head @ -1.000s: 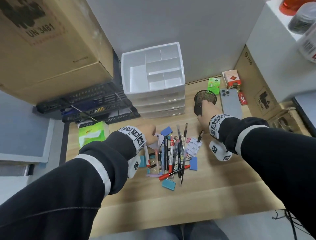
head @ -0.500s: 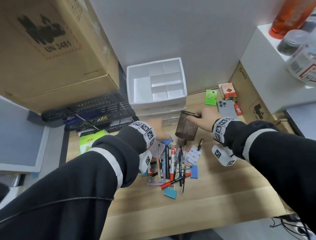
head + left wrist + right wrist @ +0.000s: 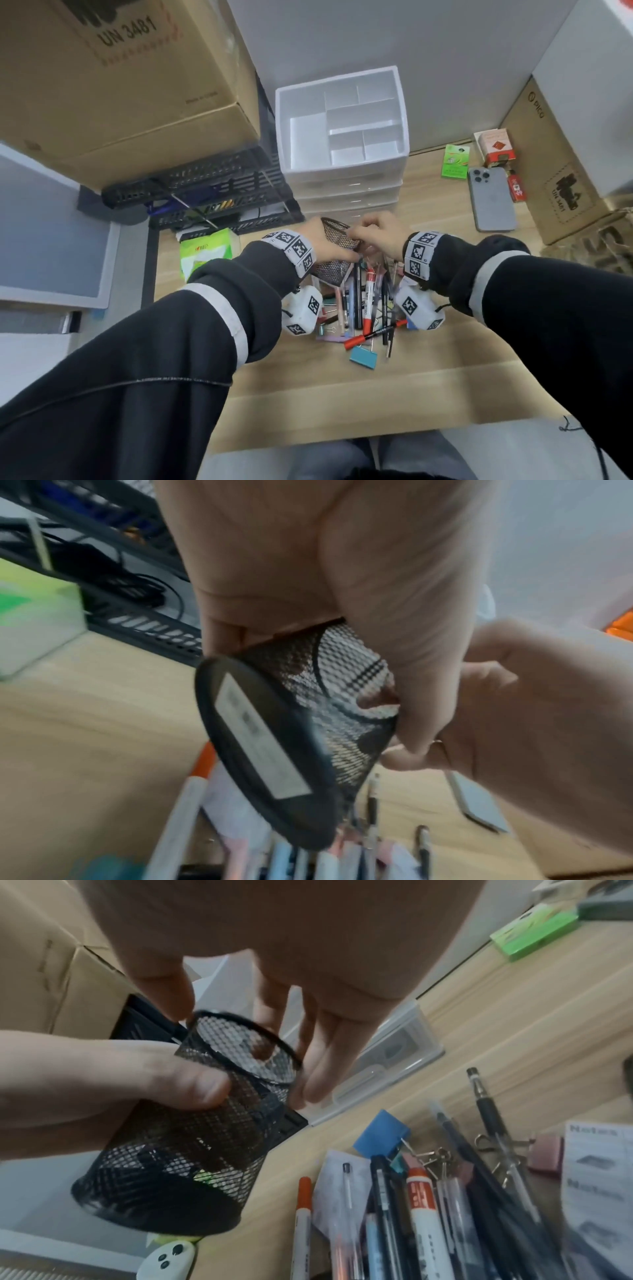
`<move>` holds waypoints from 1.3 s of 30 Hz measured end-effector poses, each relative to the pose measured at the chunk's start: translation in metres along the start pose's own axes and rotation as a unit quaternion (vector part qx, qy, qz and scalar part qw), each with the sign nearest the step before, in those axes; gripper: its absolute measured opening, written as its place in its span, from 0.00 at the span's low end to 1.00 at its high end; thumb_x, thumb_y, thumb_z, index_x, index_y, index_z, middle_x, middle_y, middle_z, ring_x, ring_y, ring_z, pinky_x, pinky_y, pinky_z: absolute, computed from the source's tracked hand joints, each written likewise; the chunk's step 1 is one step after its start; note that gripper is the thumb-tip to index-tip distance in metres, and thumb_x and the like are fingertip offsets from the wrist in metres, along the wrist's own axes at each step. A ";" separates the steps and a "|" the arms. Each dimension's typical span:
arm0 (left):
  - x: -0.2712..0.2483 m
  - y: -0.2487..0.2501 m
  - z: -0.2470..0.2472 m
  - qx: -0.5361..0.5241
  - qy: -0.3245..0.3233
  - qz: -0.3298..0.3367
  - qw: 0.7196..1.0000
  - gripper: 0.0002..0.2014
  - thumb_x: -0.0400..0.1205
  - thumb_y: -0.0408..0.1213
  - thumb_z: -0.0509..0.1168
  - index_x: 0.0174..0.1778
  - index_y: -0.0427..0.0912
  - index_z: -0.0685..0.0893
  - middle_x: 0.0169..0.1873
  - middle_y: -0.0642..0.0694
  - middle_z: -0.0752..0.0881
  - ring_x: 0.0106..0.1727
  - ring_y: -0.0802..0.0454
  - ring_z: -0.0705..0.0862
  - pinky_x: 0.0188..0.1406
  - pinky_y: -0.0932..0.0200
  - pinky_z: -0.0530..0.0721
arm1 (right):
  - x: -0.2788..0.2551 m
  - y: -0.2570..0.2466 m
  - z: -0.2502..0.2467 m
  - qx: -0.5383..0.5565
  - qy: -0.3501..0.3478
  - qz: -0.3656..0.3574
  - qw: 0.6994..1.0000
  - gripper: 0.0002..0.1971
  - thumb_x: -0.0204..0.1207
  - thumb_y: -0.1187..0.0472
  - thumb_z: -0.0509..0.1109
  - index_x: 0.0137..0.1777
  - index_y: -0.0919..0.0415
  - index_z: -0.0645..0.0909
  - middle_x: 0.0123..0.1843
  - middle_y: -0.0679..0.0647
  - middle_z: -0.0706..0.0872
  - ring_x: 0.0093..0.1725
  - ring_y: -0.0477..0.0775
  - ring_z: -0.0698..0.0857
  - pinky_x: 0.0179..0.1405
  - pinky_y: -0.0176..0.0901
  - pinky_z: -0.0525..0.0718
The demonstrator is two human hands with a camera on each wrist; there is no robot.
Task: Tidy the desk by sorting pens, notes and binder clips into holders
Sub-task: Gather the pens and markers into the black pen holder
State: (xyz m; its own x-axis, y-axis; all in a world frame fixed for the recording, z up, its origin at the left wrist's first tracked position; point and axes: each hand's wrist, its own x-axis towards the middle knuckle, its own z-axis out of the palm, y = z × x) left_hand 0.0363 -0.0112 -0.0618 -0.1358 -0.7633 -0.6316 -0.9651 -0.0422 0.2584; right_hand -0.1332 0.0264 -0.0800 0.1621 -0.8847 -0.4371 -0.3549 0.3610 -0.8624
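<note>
A black mesh pen cup (image 3: 337, 236) hangs tilted above the desk, over the far end of a heap of pens (image 3: 363, 301). My left hand (image 3: 320, 240) grips its body, thumb (image 3: 192, 1080) pressed on the mesh (image 3: 192, 1150). My right hand (image 3: 380, 233) pinches the rim, with one finger inside the cup (image 3: 308, 723). Binder clips lie among the pens: a teal clip (image 3: 363, 356) at the near end, a blue clip (image 3: 380, 1137) at the far end. A printed note (image 3: 596, 1177) lies beside them. The white divided organiser (image 3: 282, 130) stands behind on drawers.
A phone (image 3: 491, 198), a green packet (image 3: 455, 161) and a red box (image 3: 496, 145) lie at the back right. A large cardboard box (image 3: 120, 85) sits on a black rack (image 3: 205, 192) on the left, a green tissue pack (image 3: 205, 250) beside it. Another carton (image 3: 555, 164) flanks the right.
The cup left its spot by the phone: my right hand lifted it and carried it left over the pens. My left hand rose from the pile and took hold of its body.
</note>
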 end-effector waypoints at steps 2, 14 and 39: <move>-0.014 -0.009 -0.009 0.017 -0.005 -0.014 1.000 0.40 0.49 0.72 0.77 0.50 0.47 0.86 0.42 0.48 0.90 0.42 0.49 0.89 0.46 0.49 0.91 | 0.005 0.001 0.009 0.015 0.015 0.003 1.000 0.17 0.79 0.49 0.71 0.57 0.63 0.80 0.46 0.60 0.88 0.43 0.63 0.91 0.41 0.55 0.90; -0.030 -0.090 0.004 -0.023 -0.016 -0.089 0.996 0.46 0.43 0.65 0.79 0.54 0.44 0.82 0.46 0.47 0.90 0.46 0.49 0.88 0.48 0.52 0.90 | 0.010 0.032 0.059 -0.451 -0.110 0.159 0.871 0.18 0.80 0.44 0.63 0.37 0.56 0.75 0.33 0.51 0.76 0.33 0.52 0.76 0.33 0.39 0.74; -0.039 -0.150 0.033 -0.048 -0.023 -0.071 0.996 0.44 0.62 0.59 0.84 0.65 0.45 0.69 0.51 0.49 0.81 0.53 0.48 0.83 0.48 0.54 0.82 | 0.017 0.062 0.122 -0.327 0.072 0.234 0.913 0.57 0.68 0.55 0.78 0.83 0.72 0.41 0.51 0.58 0.84 0.49 0.59 0.86 0.51 0.53 0.89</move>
State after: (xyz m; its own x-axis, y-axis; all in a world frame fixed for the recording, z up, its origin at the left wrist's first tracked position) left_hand 0.1785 0.0461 -0.1005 -0.0125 -0.7148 -0.6992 -0.9496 -0.2106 0.2323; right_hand -0.0403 0.0697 -0.1717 -0.2534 -0.7255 -0.6399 -0.8360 0.4971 -0.2325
